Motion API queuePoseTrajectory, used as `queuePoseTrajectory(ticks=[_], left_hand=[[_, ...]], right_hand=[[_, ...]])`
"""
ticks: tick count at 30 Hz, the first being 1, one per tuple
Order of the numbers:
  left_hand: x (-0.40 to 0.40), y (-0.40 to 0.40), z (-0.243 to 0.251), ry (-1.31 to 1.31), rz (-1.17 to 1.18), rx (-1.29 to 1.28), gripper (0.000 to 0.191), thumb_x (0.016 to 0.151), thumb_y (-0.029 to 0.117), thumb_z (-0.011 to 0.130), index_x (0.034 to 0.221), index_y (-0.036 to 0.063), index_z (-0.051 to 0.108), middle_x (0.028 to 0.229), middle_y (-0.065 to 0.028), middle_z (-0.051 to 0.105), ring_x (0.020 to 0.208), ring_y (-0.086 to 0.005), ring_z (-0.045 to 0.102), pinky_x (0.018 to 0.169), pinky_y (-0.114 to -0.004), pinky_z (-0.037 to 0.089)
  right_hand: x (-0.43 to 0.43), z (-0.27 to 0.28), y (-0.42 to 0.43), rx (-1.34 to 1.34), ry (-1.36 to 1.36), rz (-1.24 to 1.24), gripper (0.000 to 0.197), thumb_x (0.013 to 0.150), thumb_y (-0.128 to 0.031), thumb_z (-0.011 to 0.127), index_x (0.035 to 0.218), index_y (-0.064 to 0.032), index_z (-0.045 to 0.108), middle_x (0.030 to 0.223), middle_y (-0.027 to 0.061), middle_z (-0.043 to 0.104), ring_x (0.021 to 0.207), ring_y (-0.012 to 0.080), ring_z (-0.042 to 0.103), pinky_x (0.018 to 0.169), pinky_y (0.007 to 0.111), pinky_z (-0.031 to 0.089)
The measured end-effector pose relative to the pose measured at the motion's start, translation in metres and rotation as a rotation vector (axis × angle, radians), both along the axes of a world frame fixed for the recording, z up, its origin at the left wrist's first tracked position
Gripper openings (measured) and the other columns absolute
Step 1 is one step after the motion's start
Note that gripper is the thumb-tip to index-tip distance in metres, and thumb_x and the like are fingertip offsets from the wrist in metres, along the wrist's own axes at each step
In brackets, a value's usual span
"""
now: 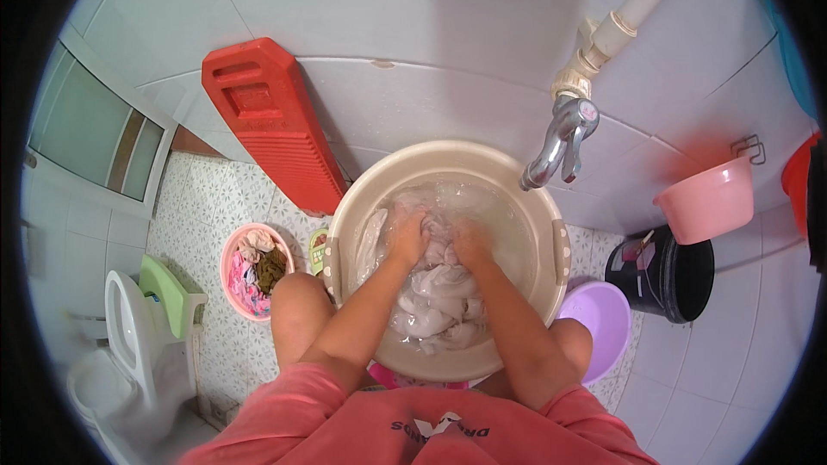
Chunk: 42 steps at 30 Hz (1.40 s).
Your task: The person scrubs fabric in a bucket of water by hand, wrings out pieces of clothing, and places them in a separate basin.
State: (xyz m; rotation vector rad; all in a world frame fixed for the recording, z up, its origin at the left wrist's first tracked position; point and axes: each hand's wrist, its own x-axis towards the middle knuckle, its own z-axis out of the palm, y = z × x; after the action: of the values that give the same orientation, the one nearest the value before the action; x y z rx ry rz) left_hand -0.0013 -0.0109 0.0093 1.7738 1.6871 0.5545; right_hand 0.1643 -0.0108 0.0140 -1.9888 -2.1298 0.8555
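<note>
Before me stands a large beige plastic basin (446, 154) holding water and a bunched, wet white cloth (439, 290). My left hand (409, 232) is in the water at the upper left of the cloth, its fingers partly hidden by water and fabric. Opposite it, my right hand (471, 242) lies in the water against the cloth's right side, blurred, with its fingertips hidden. Between both hands a fold of the cloth bunches up. A chrome tap (561, 139) hangs over the basin's upper right rim; no stream shows from it.
A red plastic washboard (278, 129) leans on the wall. At left are a pink basin of clothes (226, 252), a green plastic stool (165, 297) and a toilet (126, 329). At right are a purple basin (601, 329), a black bucket (659, 278) and a hanging pink basin (711, 200).
</note>
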Motion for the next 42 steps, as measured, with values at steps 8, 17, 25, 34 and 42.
queuePoseTrajectory(ticks=[8,17,25,34,42], left_hand=[[0.045,0.016,0.053,-1.248,0.388,-0.484,0.043,0.081,0.024,0.058,0.12,0.0101,0.048,0.117,-0.0129,0.051,0.107,-0.0271,0.046,0.09,-0.038,0.039],[0.003,0.017,0.005,-0.972,-0.04,-0.388,0.045,0.084,0.032,0.054,0.121,0.0066,0.046,0.105,-0.0092,0.057,0.091,-0.0214,0.056,0.077,-0.033,0.047],[-0.004,0.013,0.03,-1.277,0.254,-0.596,0.04,0.084,0.019,0.055,0.122,0.0083,0.047,0.116,-0.0092,0.054,0.103,-0.021,0.053,0.085,-0.031,0.045],[-0.01,-0.004,0.017,0.166,0.039,0.131,0.065,0.07,0.016,0.068,0.128,0.0095,0.041,0.123,-0.0141,0.049,0.11,-0.0254,0.048,0.095,-0.033,0.036],[0.016,0.022,0.035,-1.418,0.45,-0.761,0.049,0.081,0.034,0.06,0.12,0.0055,0.049,0.104,-0.0107,0.058,0.092,-0.0198,0.056,0.079,-0.036,0.047]], right_hand=[[-0.024,-0.037,-0.007,0.21,0.555,-0.61,0.043,0.073,-0.025,0.059,0.106,0.002,0.051,0.099,0.0273,0.057,0.088,0.0362,0.058,0.074,0.042,0.045],[-0.085,0.072,-0.005,0.453,0.185,-0.243,0.02,0.077,-0.027,0.055,0.08,-0.0083,0.052,0.07,0.0156,0.059,0.064,0.0368,0.057,0.057,0.047,0.043],[0.003,0.025,0.023,0.541,0.103,-0.513,0.024,0.083,-0.029,0.05,0.095,-0.0095,0.057,0.073,0.0146,0.06,0.072,0.0349,0.058,0.068,0.045,0.045],[0.009,0.044,0.004,-0.238,0.286,-0.219,0.059,0.078,-0.021,0.059,0.128,-0.0011,0.036,0.117,0.0235,0.048,0.105,0.0352,0.049,0.086,0.04,0.04],[-0.054,0.067,-0.022,0.061,0.312,-0.338,0.064,0.067,-0.026,0.064,0.122,-0.001,0.043,0.112,0.0206,0.051,0.102,0.0362,0.049,0.086,0.044,0.04]])
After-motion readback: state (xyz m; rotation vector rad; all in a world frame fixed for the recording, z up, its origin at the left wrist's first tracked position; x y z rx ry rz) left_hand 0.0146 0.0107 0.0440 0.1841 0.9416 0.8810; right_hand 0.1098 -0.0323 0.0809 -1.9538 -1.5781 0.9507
